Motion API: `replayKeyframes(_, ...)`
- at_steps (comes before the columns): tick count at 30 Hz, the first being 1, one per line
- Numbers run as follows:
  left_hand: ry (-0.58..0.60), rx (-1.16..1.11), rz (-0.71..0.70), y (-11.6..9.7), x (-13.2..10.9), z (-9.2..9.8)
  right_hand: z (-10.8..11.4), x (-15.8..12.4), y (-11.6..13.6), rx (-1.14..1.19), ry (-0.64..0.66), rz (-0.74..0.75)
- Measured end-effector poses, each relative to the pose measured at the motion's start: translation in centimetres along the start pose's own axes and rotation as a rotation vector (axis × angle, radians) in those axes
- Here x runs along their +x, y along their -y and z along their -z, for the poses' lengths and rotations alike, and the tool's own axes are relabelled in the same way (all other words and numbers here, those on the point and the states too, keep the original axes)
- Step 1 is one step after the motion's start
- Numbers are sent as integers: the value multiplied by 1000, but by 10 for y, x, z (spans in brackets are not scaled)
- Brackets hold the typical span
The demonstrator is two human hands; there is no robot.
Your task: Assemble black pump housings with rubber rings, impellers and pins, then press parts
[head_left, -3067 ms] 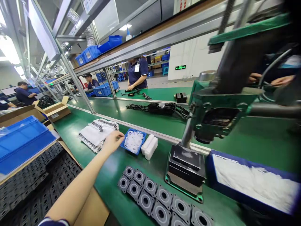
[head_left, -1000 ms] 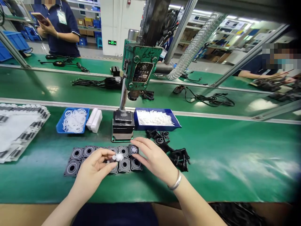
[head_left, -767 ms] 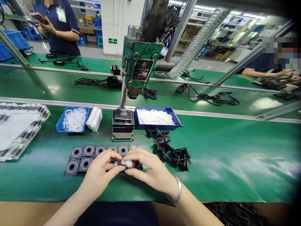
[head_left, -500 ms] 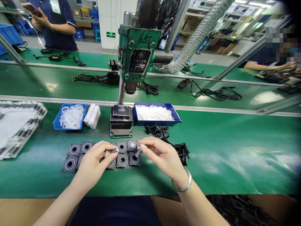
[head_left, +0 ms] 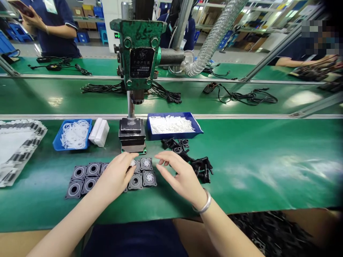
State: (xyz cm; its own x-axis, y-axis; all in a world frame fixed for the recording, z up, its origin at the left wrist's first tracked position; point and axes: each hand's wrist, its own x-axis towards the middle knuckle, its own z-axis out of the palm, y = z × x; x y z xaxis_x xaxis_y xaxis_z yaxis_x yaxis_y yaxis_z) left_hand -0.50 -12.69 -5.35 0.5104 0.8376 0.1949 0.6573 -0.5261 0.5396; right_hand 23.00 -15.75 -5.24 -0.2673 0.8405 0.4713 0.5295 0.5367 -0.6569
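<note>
Two rows of square dark plates point(head_left: 135, 181) with round centres lie on the green bench. White finned rotors sit in both plates of the right-hand column, one being the front rotor point(head_left: 149, 177). My left hand point(head_left: 118, 173) reaches over the rows, its fingers closed on a white rotor point(head_left: 132, 163) at a back-row plate; my hand hides several plates. Just right of the rows, my right hand point(head_left: 177, 173) hovers with fingers apart and nothing between them.
A green press point(head_left: 140, 50) stands behind the plates, over a black block point(head_left: 131, 130). Behind lie a blue tray of white rings point(head_left: 87, 142), white blocks point(head_left: 99, 132) and a blue tray of white sticks point(head_left: 197, 129). Black parts point(head_left: 202, 166) lie right; a person point(head_left: 57, 35) stands across.
The rotor from my right hand now sits in the front right plate, and that hand has opened. My left hand has moved its rotor to the back row. The view has shifted.
</note>
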Motion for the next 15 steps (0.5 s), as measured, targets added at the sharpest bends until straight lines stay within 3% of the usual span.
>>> replayKeyframes(4,84,108,-41,-4,5,0,-7,-8,-8,58,-11,-106)
replayKeyframes(7,79,152,-62,-11,3,14,-10,-9,-11,55,-33,-127)
replayKeyframes(11,-114,178,15,-4,-16,51,-11,0,-15,30,-129,-154)
replayKeyframes(15,-346,173,225,28,-60,81,-17,1,-19,4,-155,-147)
